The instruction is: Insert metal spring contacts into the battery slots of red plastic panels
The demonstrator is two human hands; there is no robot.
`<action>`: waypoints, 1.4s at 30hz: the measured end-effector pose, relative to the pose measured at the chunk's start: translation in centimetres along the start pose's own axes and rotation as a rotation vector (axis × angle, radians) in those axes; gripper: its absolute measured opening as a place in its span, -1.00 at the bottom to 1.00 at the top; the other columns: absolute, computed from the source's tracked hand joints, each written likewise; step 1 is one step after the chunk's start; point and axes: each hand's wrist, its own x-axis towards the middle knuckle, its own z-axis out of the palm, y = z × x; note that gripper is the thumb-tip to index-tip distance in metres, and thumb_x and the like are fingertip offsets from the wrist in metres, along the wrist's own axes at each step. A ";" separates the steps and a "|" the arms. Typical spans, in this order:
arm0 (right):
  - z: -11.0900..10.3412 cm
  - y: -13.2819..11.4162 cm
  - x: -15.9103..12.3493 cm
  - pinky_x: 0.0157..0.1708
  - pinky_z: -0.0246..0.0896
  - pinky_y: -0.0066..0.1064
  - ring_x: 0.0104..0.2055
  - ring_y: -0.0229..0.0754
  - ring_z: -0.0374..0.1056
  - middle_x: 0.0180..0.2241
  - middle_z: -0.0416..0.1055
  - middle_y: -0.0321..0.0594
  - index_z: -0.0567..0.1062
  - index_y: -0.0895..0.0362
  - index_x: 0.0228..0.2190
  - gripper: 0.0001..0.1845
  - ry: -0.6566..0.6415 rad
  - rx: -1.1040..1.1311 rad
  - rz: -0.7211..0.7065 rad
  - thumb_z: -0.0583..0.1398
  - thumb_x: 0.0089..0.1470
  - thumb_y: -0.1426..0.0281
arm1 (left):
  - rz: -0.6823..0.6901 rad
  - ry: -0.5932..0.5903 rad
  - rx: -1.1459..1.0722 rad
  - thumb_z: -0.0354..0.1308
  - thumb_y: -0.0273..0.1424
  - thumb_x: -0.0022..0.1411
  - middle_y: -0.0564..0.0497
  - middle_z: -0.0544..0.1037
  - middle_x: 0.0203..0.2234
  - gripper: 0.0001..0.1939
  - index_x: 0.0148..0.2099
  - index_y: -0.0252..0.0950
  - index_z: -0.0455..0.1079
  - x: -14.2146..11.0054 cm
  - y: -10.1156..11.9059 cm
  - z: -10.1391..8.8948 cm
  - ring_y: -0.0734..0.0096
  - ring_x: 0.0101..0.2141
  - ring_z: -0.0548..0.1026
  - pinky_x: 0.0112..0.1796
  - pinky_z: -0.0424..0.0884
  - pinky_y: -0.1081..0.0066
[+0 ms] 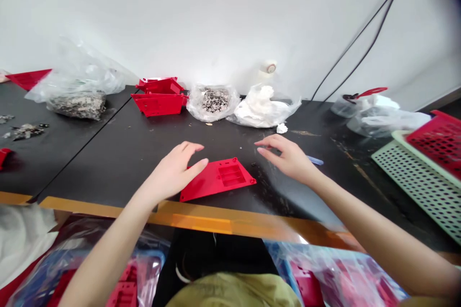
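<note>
The left hand (176, 170) is hovering wide open at the left edge of a flat red plastic panel (219, 180), holding nothing; whether it is touching the panel is hard to tell. The panel is lying on the black tabletop (108, 163) between both hands. The right hand (288, 156) is hovering open, empty, just beyond the panel's right corner, near a small blue item (315, 160).

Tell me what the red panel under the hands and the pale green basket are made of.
The red panel looks like moulded plastic: smooth, slightly glossy, uniformly coloured, with crisp recesses. The basket also looks plastic, with a dull finish and regular perforations, though its exact type can't be told.
</note>
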 end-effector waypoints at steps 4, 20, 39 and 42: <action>1.1 -0.8 -0.3 -0.32 0.36 -0.34 -0.22 -0.14 0.45 -0.21 0.51 -0.17 0.59 0.07 -0.24 -0.76 -0.052 0.056 -0.004 0.16 0.21 0.24 | 0.031 -0.300 0.092 0.05 -0.05 0.26 -0.14 0.55 0.00 -0.53 0.05 -0.23 0.44 5.1 1.5 0.5 0.11 -0.06 0.52 -0.10 0.35 0.30; 1.9 1.2 -0.9 -0.20 0.34 -0.26 -0.18 -0.09 0.47 -0.21 0.57 -0.17 0.58 0.09 -0.29 -0.72 0.083 0.222 0.132 0.15 0.21 0.19 | 0.003 -0.230 -0.236 0.10 -0.15 0.25 0.08 0.47 -0.45 -0.76 -0.31 -0.21 0.30 4.3 2.6 0.9 0.36 -0.47 0.42 -0.47 0.25 0.44; 1.5 0.1 10.5 -0.04 0.40 -0.19 -0.12 -0.10 0.45 -0.04 0.46 -0.05 0.54 0.14 -0.08 -0.69 0.056 0.039 0.024 0.14 0.22 0.29 | -0.331 0.289 -1.030 0.22 -0.12 0.14 0.10 0.51 -0.38 -0.64 -0.13 -0.19 0.27 2.0 -1.3 4.3 0.42 -0.48 0.49 -0.42 0.44 0.41; 2.8 -0.4 14.2 0.02 0.37 -0.19 -0.07 -0.12 0.44 -0.03 0.46 -0.05 0.51 0.17 -0.04 -0.71 -0.015 -0.041 0.013 0.14 0.26 0.36 | -0.305 0.342 -0.981 0.20 -0.05 0.20 0.09 0.53 -0.31 -0.60 -0.03 -0.15 0.31 1.9 -2.0 4.5 0.43 -0.44 0.50 -0.40 0.44 0.44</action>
